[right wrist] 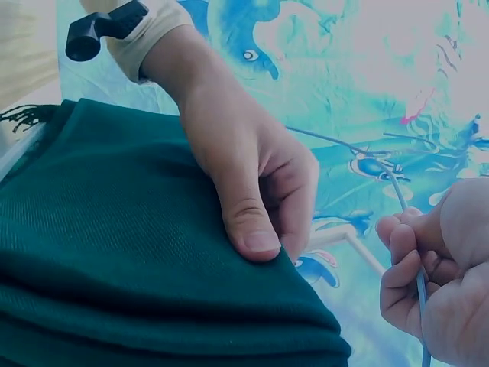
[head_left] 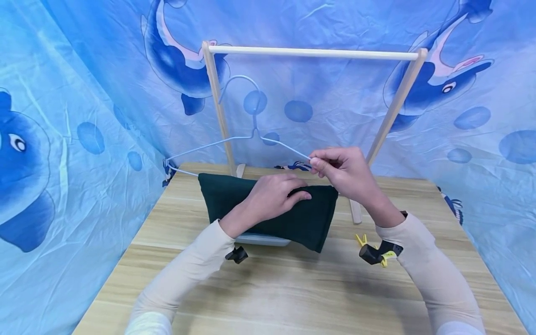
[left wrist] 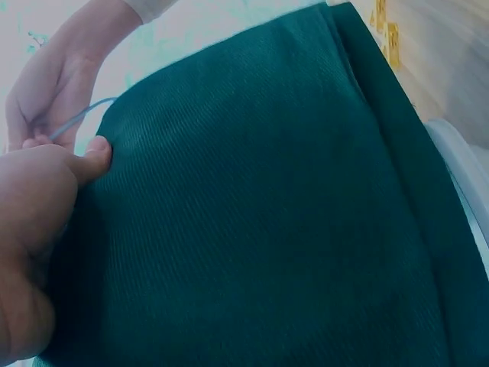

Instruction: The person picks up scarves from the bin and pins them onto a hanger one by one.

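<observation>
Gripping left fingers (head_left: 289, 180) on cloth (head_left: 293, 221), right fingers (head_left: 320, 164) on hanger (head_left: 255, 123); woodgrain table (head_left: 272, 288), dolphin curtains (head_left: 343, 125)

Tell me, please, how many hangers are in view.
1: the hanger in front of the rack, pinched by the right hand and partly hidden by the cloth, which could hide others.

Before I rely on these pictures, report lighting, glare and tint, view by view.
Head view: bright, with soft shadows on the tabletop and little fold detail in the green cloth; left wrist: teal-tinted, upper left washed pale; right wrist: also bluish-green, backdrop overexposed toward the upper right, cloth weave visible.
</observation>
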`<state>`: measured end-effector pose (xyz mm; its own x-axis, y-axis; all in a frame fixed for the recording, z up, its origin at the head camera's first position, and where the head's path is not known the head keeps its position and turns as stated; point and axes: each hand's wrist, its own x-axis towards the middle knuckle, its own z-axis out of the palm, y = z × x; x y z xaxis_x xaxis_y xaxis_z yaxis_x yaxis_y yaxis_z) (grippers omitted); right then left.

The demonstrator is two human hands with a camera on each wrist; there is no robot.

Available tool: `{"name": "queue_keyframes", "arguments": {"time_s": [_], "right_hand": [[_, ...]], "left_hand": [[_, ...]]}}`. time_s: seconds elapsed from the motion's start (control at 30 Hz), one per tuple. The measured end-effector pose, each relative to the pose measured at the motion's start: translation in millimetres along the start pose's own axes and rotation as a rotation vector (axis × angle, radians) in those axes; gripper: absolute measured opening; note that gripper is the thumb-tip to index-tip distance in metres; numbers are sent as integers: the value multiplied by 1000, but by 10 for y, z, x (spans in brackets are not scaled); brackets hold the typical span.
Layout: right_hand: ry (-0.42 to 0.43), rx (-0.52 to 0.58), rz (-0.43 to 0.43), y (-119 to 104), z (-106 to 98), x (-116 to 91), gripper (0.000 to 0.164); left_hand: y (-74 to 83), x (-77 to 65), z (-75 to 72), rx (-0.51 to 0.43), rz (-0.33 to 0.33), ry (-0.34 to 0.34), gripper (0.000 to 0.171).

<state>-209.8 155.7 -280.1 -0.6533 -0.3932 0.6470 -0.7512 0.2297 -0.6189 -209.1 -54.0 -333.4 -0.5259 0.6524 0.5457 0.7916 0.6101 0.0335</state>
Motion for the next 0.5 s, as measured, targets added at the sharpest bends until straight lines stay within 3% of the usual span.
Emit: {"name": "queue_keyframes", "arguments": {"time_s": [0.23,0.5], "right_hand": [[15,18,-17,13,-4,-22,12],[13,32,-15,47,-7,-40,13]], "left_hand": [[-57,-20,-23,34,2,-33,32],[-101,-88,-62,19,-42,-51,33]]}}
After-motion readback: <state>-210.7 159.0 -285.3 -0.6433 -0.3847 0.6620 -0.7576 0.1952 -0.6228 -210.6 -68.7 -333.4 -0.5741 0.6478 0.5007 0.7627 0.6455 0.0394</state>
